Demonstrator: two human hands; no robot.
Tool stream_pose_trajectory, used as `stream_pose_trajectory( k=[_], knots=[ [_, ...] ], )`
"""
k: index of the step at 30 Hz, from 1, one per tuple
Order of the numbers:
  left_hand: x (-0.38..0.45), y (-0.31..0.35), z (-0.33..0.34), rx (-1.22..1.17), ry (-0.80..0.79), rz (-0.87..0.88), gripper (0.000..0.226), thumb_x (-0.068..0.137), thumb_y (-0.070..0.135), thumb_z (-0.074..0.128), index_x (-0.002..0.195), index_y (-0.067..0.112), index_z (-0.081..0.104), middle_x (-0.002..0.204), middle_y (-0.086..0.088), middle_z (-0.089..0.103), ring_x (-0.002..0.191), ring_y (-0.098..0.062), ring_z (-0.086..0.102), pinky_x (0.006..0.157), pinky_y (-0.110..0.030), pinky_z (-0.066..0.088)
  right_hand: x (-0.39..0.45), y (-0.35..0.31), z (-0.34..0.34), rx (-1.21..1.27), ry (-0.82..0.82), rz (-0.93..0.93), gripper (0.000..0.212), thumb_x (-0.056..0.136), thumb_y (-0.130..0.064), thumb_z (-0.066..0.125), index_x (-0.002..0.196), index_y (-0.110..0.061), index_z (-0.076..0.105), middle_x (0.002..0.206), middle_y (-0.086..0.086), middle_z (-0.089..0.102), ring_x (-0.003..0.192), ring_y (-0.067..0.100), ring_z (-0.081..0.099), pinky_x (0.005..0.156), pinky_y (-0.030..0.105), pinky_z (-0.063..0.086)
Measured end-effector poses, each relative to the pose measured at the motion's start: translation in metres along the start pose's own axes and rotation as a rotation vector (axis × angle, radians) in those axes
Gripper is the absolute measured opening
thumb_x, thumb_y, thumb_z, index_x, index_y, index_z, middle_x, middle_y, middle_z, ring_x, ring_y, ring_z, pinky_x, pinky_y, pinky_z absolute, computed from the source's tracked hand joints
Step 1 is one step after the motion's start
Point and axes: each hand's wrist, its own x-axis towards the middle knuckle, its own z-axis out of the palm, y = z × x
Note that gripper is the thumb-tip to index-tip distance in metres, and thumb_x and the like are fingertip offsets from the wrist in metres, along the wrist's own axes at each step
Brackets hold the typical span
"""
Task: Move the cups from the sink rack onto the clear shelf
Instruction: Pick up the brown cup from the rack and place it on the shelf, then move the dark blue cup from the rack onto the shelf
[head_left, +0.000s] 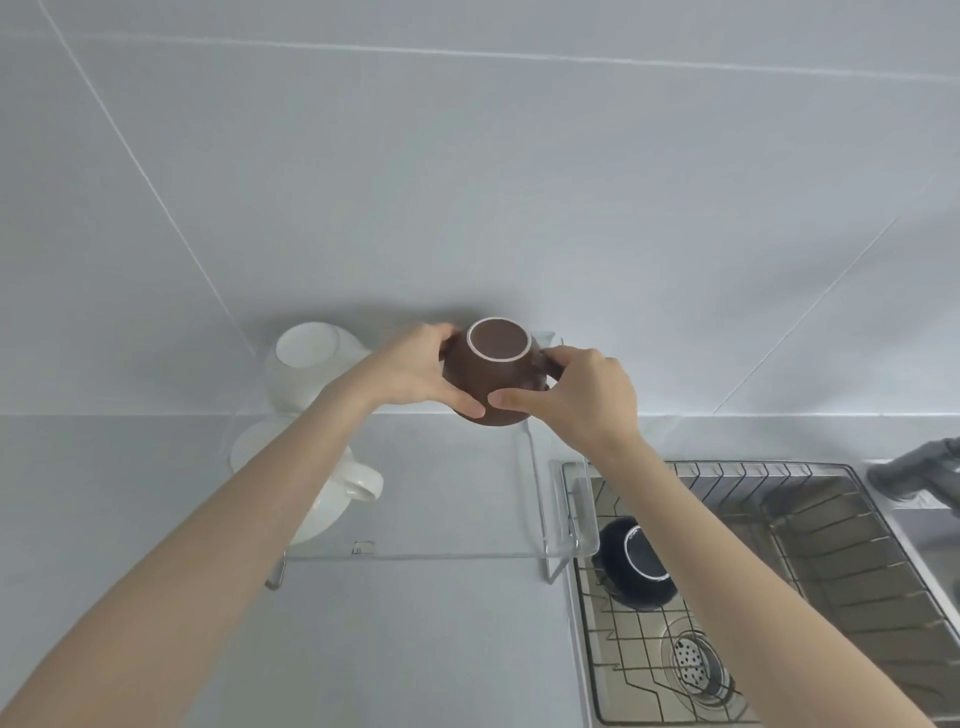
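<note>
Both hands, left (415, 369) and right (576, 395), grip clamped on inverted brown cup (493, 371) at back of clear shelf (441, 540); black cup (636, 566) in sink rack (831, 545)

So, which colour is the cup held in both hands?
Brown cup, with a thin white ring around its base; the head view shows it.

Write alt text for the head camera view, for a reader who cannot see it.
Both hands, left hand and right hand, hold an upside-down brown cup over the clear shelf. Two white cups sit at the shelf's left end; a black cup lies in the sink rack.
</note>
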Motion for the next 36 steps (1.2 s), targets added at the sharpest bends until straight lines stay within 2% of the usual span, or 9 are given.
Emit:
stream_pose_trajectory(
  k=[4,13,20,24,26,29,31,33,36],
  knots=[
    [0.000,0.004,-0.002,0.088,0.015,-0.004,0.080,0.041,0.032,0.086,0.114,0.019,0.057,0.114,0.003,0.066,0.108,-0.017,0.061,0.098,-0.041,0.048,0.000,-0.004,0.003,-0.053,0.025,-0.021,0.048,0.058,-0.052,0.076,0.090,-0.018,0.065,0.087,0.001,0.071,0.079,0.024,0.060,0.062,0.030,0.039],
    [0.001,0.009,-0.003,0.213,0.018,-0.009,0.076,0.046,0.024,0.089,0.114,0.013,0.057,0.113,-0.002,0.067,0.104,-0.021,0.062,0.093,-0.042,0.050,-0.004,-0.002,0.013,-0.117,0.066,-0.023,0.052,0.058,-0.055,0.074,0.090,-0.015,0.063,0.086,0.001,0.070,0.075,0.023,0.057,0.061,0.029,0.037],
    [-0.004,0.020,-0.004,0.321,-0.025,-0.045,0.072,0.049,0.026,0.087,0.114,0.012,0.057,0.115,-0.003,0.067,0.105,-0.023,0.060,0.093,-0.041,0.049,-0.005,-0.003,0.010,-0.112,-0.003,-0.054,0.048,0.065,-0.049,0.072,0.091,-0.010,0.059,0.092,0.004,0.065,0.093,0.027,0.058,0.066,0.032,0.039],
    [-0.026,0.058,-0.001,0.435,0.060,-0.057,0.063,0.050,0.034,0.085,0.095,0.010,0.049,0.096,-0.004,0.061,0.088,-0.026,0.057,0.074,-0.036,0.048,-0.010,0.005,-0.032,0.101,-0.019,-0.049,0.057,0.079,-0.038,0.066,0.125,-0.007,0.051,0.125,0.009,0.059,0.119,0.026,0.051,0.094,0.032,0.041],
    [-0.047,0.084,0.013,0.418,0.140,0.039,0.062,0.054,0.036,0.083,0.098,0.010,0.048,0.093,0.001,0.060,0.089,-0.025,0.057,0.078,-0.039,0.049,-0.021,0.024,-0.063,0.221,0.071,-0.039,0.051,0.084,-0.032,0.062,0.130,-0.013,0.050,0.130,0.005,0.057,0.120,0.021,0.051,0.100,0.028,0.039],
    [-0.075,0.119,0.055,0.280,0.104,0.250,0.069,0.063,0.036,0.078,0.121,0.011,0.050,0.116,-0.003,0.065,0.106,-0.023,0.059,0.096,-0.040,0.045,-0.042,0.068,-0.098,0.289,0.150,0.043,0.036,0.087,-0.025,0.058,0.122,-0.018,0.058,0.123,0.000,0.062,0.112,0.019,0.056,0.092,0.023,0.037],
    [-0.084,0.132,0.092,0.188,0.017,0.297,0.079,0.070,0.035,0.075,0.138,0.015,0.039,0.141,-0.002,0.050,0.127,-0.016,0.048,0.108,-0.029,0.034,-0.057,0.100,-0.106,0.288,0.135,0.104,0.033,0.087,-0.021,0.057,0.120,-0.017,0.060,0.123,0.000,0.063,0.106,0.016,0.056,0.089,0.023,0.036],
    [-0.082,0.134,0.134,0.105,-0.108,0.283,0.080,0.073,0.031,0.073,0.141,0.016,0.034,0.147,-0.002,0.043,0.134,-0.014,0.041,0.108,-0.024,0.030,-0.074,0.135,-0.106,0.265,0.084,0.161,0.033,0.087,-0.019,0.058,0.120,-0.015,0.060,0.123,0.001,0.063,0.103,0.012,0.055,0.088,0.024,0.036],
    [-0.061,0.115,0.192,0.055,-0.227,0.151,0.082,0.073,0.026,0.073,0.143,0.018,0.031,0.149,-0.004,0.040,0.136,-0.018,0.039,0.109,-0.029,0.030,-0.100,0.191,-0.096,0.233,0.017,0.238,0.033,0.085,-0.019,0.060,0.118,-0.014,0.061,0.117,0.002,0.067,0.105,0.015,0.059,0.090,0.025,0.039]
  ],
)
